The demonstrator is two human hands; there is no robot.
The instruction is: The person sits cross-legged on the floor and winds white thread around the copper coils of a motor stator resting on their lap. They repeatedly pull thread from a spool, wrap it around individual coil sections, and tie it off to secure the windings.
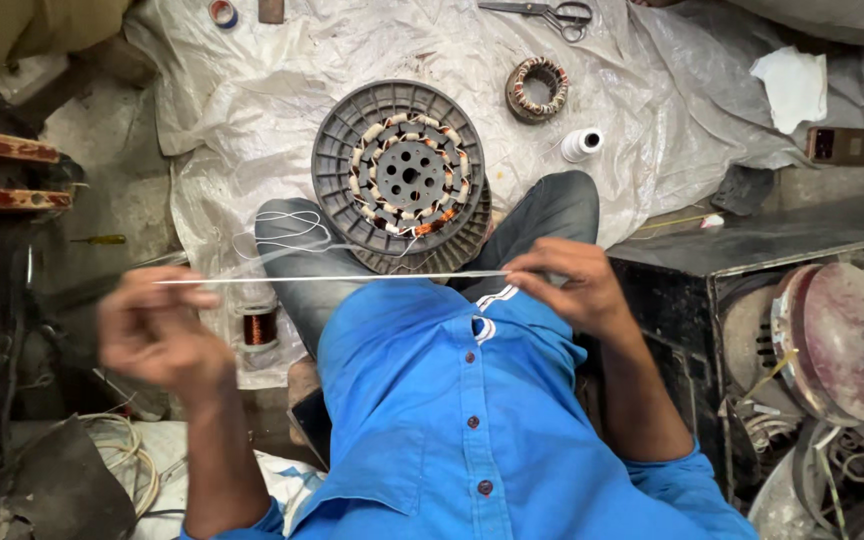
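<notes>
Pinching white strip (332, 278): left hand (157, 335), right hand (567, 285) | stator (407, 175) beyond | scissors (542, 14) far

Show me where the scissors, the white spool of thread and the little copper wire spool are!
scissors (552, 14): head view, on the pivot where the blades meet the handles.
white spool of thread (582, 144): head view, on its wound side.
copper wire spool (259, 327): head view, on the copper winding.

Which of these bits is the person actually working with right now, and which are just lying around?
In use:
- long thin white strip, pinched between left hand and right hand
- wound stator on grey ribbed disc, resting on the knees
- loose white thread

Lying about:
- scissors
- small stator ring
- white thread spool
- copper wire spool
- tape roll
</notes>
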